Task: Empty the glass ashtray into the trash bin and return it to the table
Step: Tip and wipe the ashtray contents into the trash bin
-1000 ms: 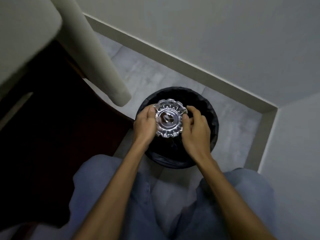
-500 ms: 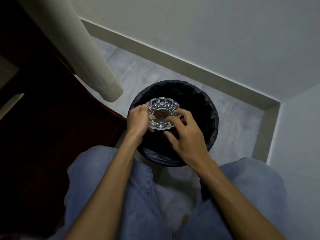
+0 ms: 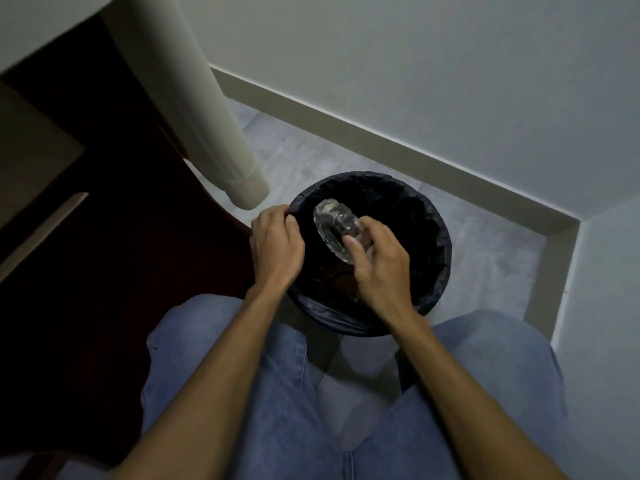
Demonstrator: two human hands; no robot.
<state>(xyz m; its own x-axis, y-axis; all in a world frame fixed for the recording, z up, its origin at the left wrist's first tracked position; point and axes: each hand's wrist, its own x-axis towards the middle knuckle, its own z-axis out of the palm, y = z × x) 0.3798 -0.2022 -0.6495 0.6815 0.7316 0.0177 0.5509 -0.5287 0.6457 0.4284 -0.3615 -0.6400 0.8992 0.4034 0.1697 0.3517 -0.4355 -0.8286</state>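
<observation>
The cut-glass ashtray (image 3: 333, 227) is tipped up on its edge over the mouth of the round trash bin (image 3: 439, 237), which is lined with a black bag. My right hand (image 3: 379, 263) holds the ashtray by its right rim, thumb and fingers pinched on the glass. My left hand (image 3: 277, 247) is off the ashtray and rests curled on the bin's left rim, fingers on the bag's edge. The bin's inside is dark, so its contents cannot be made out.
A cream table leg (image 3: 221, 133) comes down just left of the bin. Dark red-brown furniture (image 3: 104, 237) fills the left side. The bin stands on a grey floor (image 3: 491, 271) in a wall corner with a skirting board (image 3: 381, 147). My knees in blue jeans (image 3: 277, 393) are below.
My left hand let go of the ashtray and moved to the bin's rim. My right hand took the ashtray alone and tilted it from flat to on-edge over the bin.
</observation>
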